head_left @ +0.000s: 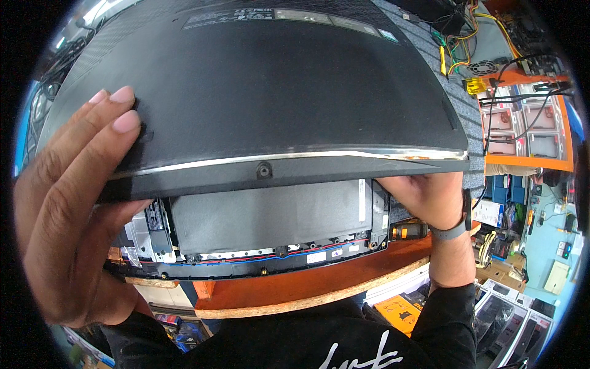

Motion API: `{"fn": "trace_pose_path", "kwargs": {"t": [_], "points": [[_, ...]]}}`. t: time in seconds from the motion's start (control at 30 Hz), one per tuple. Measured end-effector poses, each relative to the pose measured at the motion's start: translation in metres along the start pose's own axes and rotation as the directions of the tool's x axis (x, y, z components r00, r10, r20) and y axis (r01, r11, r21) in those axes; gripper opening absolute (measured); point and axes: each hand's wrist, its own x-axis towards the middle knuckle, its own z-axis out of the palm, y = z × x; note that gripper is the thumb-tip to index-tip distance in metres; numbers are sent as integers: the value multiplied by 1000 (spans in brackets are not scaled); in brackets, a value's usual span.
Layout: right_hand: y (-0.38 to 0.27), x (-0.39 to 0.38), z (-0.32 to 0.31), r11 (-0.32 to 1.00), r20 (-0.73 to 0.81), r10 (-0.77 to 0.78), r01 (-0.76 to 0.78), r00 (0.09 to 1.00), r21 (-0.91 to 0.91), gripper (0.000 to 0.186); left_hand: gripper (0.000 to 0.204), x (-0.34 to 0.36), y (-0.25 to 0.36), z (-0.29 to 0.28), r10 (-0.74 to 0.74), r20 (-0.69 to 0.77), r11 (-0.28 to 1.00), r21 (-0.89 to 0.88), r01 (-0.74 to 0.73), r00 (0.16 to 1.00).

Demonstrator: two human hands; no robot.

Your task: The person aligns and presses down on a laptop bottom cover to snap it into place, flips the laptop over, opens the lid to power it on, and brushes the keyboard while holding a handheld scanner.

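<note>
A black laptop bottom cover [295, 92] with a silver front strip is held tilted up over an open laptop body [270, 221], whose large dark grey battery and thin red and blue wires show. My left hand [83, 178] grips the cover's left front corner, with fingertips on top and the thumb reaching underneath. My right hand [430, 203], with a dark band at the wrist, holds the cover from beneath near its right end; those fingers are hidden behind it.
The laptop sits on a grey ribbed mat [473, 147] on a wooden bench [307, 289]. At the right are wires, a small fan [482, 66], a yellow tool [476, 86], an orange organiser [522, 160] and a black-and-orange container [410, 231]. Boxes [393, 313] lie below.
</note>
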Motion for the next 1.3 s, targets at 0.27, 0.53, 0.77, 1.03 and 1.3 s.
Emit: {"fn": "trace_pose_path", "kwargs": {"t": [0.27,0.53,0.77,1.03,1.3], "points": [[20,-2,-36,987,86,160,-161,983,10,47,50,3,-18,-1,149,29,988,-40,-148,988],[29,-9,-43,990,160,131,-120,978,-76,26,52,12,-17,-17,177,95,984,-18,-177,980],[28,0,-36,984,36,160,-162,987,70,31,50,14,-15,-17,211,103,975,56,-217,972],[7,-10,1,992,8,108,-108,994,64,36,51,14,-17,-17,226,153,969,67,-238,962],[10,-19,8,991,92,59,-47,994,-125,35,50,7,-18,-13,175,134,981,56,-184,975]]}}
